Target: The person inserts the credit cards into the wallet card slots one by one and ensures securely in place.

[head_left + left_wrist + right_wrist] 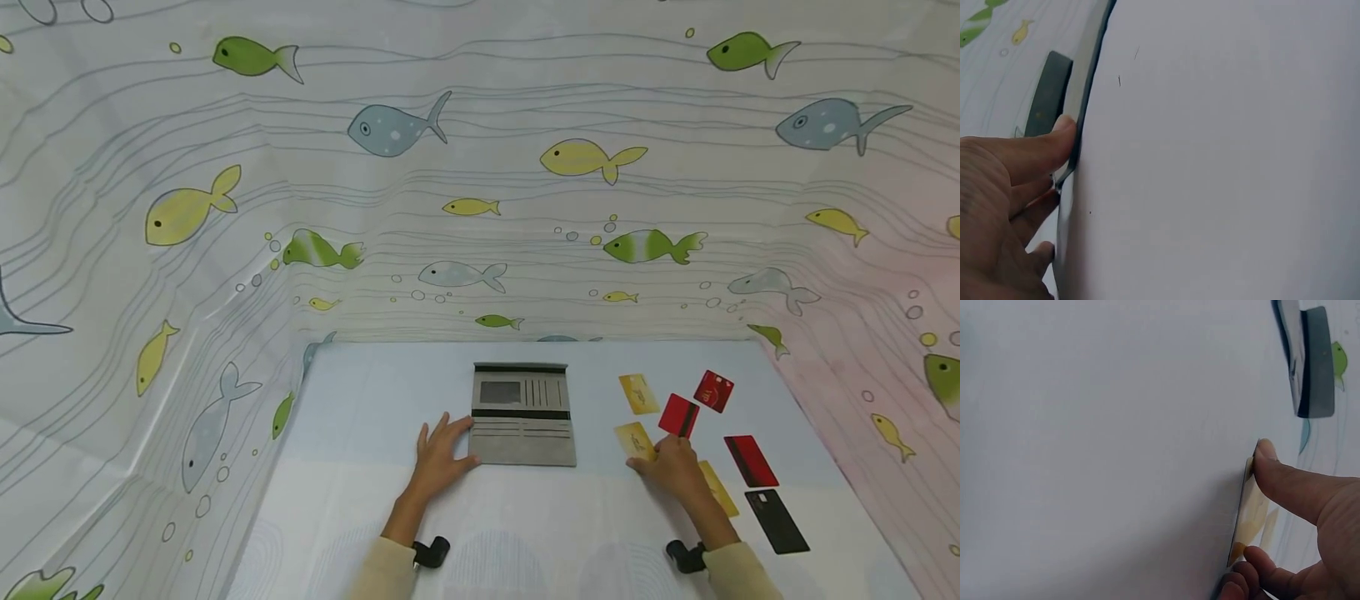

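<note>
A grey wallet [525, 446] lies unfolded flat, with card slots, a dark window and black strips showing. At its left edge my left hand [438, 458] has its fingers spread, with fingertips and thumb touching the edge; the wallet's rim [1092, 75] stands by that thumb in the left wrist view. To the right, my right hand [671, 471] pinches a gold card [633, 440] at its near end. In the right wrist view, thumb and finger are at opposite ends of that gold card [1249, 515]. A red card [678, 415] with a dark stripe lies just beyond the right fingers.
Another gold card [638, 393] and a red card [714, 391] lie farther back. Beside the right wrist are a gold card [717, 488], a striped red card [752, 461] and a black card [777, 521]. Fish-patterned sheeting [420, 233] rises behind the white table [375, 392].
</note>
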`<action>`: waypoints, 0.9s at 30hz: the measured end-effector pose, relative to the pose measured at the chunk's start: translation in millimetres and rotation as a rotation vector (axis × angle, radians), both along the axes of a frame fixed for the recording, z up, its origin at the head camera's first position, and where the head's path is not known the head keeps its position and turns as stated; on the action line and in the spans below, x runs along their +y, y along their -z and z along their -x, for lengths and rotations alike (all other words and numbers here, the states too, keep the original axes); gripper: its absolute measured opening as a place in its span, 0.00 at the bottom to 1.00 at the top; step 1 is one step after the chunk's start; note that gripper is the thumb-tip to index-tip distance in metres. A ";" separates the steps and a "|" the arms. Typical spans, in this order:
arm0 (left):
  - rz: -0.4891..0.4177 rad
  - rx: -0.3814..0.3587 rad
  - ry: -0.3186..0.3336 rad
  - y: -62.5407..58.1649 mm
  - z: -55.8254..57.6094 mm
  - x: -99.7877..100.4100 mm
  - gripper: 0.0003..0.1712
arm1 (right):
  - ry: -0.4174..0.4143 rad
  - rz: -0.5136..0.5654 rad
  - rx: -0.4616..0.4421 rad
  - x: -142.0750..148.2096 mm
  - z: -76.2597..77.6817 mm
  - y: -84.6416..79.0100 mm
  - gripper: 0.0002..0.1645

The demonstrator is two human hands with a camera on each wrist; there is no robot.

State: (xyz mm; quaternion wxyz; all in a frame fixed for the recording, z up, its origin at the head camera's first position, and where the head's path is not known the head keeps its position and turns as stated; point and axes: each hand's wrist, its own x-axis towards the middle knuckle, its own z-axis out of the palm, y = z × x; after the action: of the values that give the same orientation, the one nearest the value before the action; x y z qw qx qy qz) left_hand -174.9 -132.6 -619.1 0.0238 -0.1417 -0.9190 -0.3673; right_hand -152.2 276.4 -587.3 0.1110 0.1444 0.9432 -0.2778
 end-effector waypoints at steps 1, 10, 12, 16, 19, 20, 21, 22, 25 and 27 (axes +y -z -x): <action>0.008 0.004 -0.002 1.1 0.2 0.4 0.40 | 0.002 0.003 -0.001 0.3 0.1 0.1 0.45; 0.053 0.012 0.001 -0.6 -1.6 0.8 0.40 | 0.011 0.026 0.002 3.2 0.6 0.9 0.43; 0.050 0.016 0.007 -1.9 -1.6 0.9 0.40 | 0.015 0.028 0.001 4.1 1.4 1.6 0.43; 0.052 0.027 0.012 -1.5 -1.4 0.7 0.39 | 0.017 0.033 0.010 5.5 2.7 5.6 0.42; 0.057 0.030 0.014 -0.1 -1.4 0.8 0.38 | 0.009 0.049 0.055 7.6 2.3 10.1 0.38; 0.056 0.029 0.015 0.2 -1.3 0.9 0.38 | 0.006 0.059 0.079 8.6 2.0 11.1 0.35; 0.059 0.031 0.015 0.3 -1.3 1.1 0.38 | 0.005 0.070 0.101 9.5 1.7 11.9 0.33; 0.063 0.033 0.014 0.4 -1.3 1.2 0.38 | 0.005 0.080 0.121 10.4 1.2 12.7 0.30; 0.070 0.038 0.008 -0.1 -1.7 1.5 0.39 | 0.012 0.109 0.154 12.6 -0.4 12.5 0.23; 0.074 0.032 0.003 -0.8 -1.7 1.7 0.39 | 0.020 0.124 0.155 13.8 -1.7 11.4 0.20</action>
State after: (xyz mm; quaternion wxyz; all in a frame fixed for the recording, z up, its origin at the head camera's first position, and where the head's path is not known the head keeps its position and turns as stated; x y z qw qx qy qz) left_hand -173.3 -130.9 -618.3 0.0326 -0.1497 -0.9312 -0.3307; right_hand -150.5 290.3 -598.7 0.0439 0.1246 0.9285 -0.3470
